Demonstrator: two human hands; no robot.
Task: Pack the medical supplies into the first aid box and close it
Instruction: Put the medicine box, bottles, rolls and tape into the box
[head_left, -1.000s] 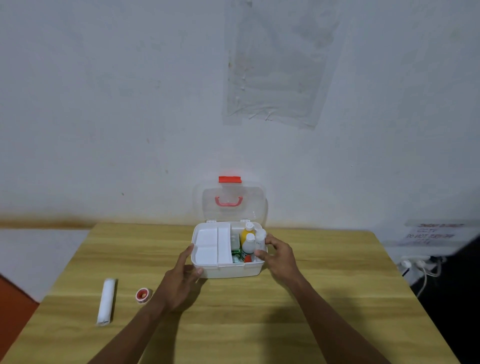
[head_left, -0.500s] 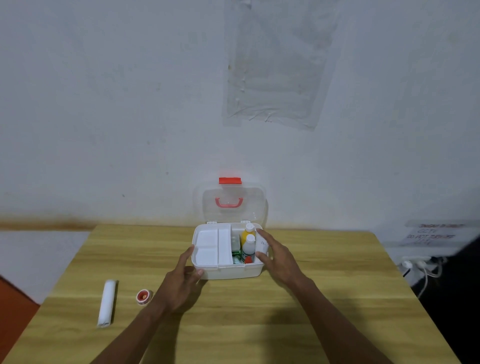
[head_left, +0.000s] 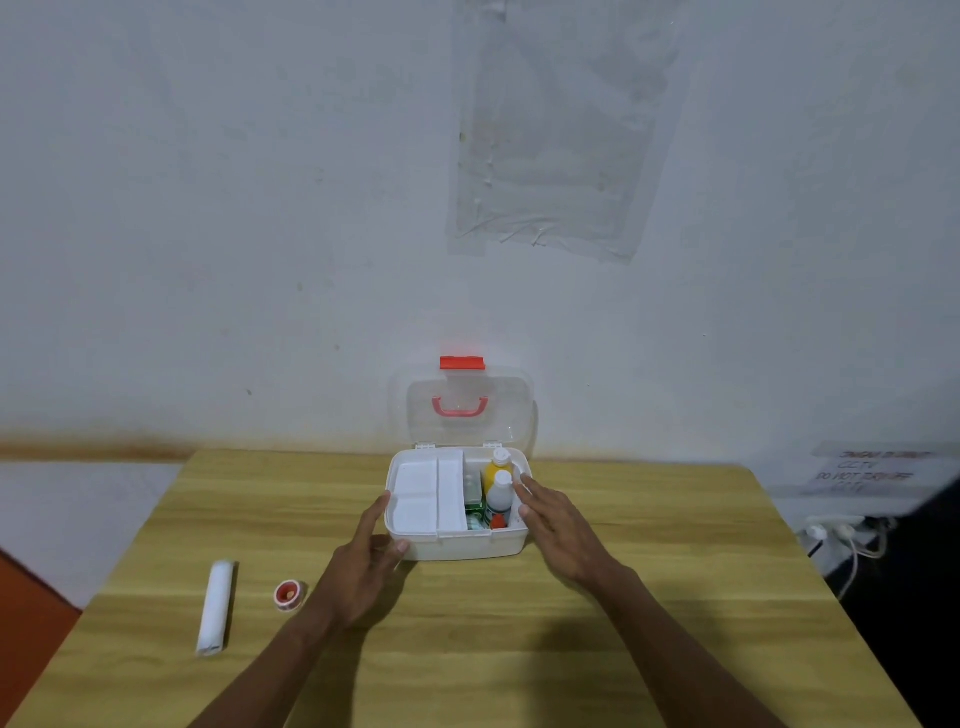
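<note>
The white first aid box (head_left: 457, 548) stands open at the far middle of the table, its clear lid (head_left: 470, 410) with red handle and latch upright against the wall. A white divided tray (head_left: 426, 496) fills its left half. In the right half stand a yellow bottle (head_left: 496, 467), a white bottle (head_left: 500, 496) and green packets (head_left: 474, 506). My left hand (head_left: 363, 564) rests against the box's front left corner, thumb on its wall. My right hand (head_left: 558, 525) lies flat over the box's right edge, fingers spread, holding nothing. A white bandage roll (head_left: 215, 605) and a small red tape roll (head_left: 287, 594) lie at the left.
The wooden table (head_left: 649, 571) runs up to a white wall. A power strip with white cables (head_left: 841, 535) sits on the floor beyond the table's right edge. An orange-red surface (head_left: 26, 613) shows at the lower left.
My right hand has let go of the small white bottle it held over the box and now lies flat with open fingers by the right edge. My left hand has stayed at the box's corner.
</note>
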